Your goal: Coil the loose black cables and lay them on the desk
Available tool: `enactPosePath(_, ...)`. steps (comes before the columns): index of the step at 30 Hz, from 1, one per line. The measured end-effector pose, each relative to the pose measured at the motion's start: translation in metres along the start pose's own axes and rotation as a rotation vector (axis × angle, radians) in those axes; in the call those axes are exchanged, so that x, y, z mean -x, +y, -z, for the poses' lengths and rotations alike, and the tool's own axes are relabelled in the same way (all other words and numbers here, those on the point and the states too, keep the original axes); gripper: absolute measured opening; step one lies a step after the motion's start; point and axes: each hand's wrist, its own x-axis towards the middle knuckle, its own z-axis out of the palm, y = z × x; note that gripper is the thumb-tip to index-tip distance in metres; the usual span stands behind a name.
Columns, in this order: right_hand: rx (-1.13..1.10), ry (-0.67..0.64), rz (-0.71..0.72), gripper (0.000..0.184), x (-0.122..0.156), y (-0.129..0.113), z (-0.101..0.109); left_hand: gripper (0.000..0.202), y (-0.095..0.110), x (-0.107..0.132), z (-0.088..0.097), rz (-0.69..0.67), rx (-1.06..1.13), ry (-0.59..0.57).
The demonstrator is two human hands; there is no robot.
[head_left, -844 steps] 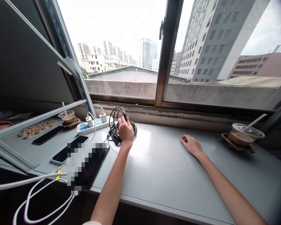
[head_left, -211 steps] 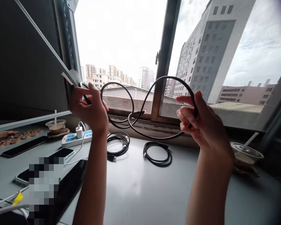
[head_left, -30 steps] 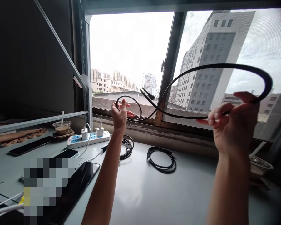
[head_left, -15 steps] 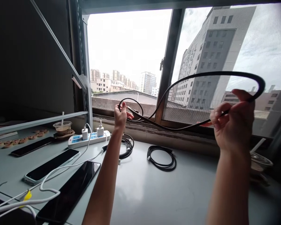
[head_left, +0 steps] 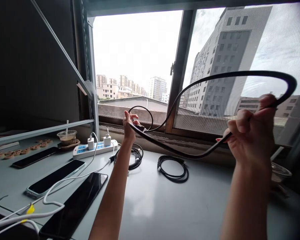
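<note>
A black cable point(head_left: 205, 79) hangs in loops between my two hands, raised above the table in front of the window. My left hand point(head_left: 129, 126) is closed on it at the far side, near a small loop and a dark connector point(head_left: 141, 128). Nearer and to the right, my right hand point(head_left: 252, 128) grips the cable with bent fingers, and a wide loop arches up from it. On the table below lie a coiled black cable point(head_left: 173, 180) and another black coil point(head_left: 138, 163), the latter partly hidden by my left forearm.
To the left are several phones, among them a large dark one point(head_left: 73, 206), white charging cables point(head_left: 52, 181) and a power strip point(head_left: 80, 154) with plugs. A drink cup point(head_left: 67, 136) stands behind them; another cup point(head_left: 281, 170) is half hidden by my right forearm.
My right hand has shifted slightly right and the upper loop spreads wider. The lower cable span sags further, and my left hand has turned a little, with its grip changed.
</note>
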Motion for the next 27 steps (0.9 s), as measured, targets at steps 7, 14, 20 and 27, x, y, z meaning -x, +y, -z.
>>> enactPosePath(7,0.140,-0.030,-0.214,0.030,0.002,-0.008,0.020,0.031,0.015,-0.002,0.007,-0.045,0.065,-0.014)
enactPosePath(14,0.203,0.200,-0.260,0.029,0.004,-0.030,0.019,0.029,0.040,-0.001,0.018,-0.033,0.113,0.019)
enactPosePath(20,0.143,0.297,-0.447,0.019,-0.002,-0.022,-0.002,0.043,0.070,0.015,0.008,-0.115,0.148,-0.169)
enactPosePath(27,0.319,-0.032,-0.619,0.056,0.004,-0.009,-0.017,0.046,0.086,0.046,-0.024,-0.248,0.073,-0.313)
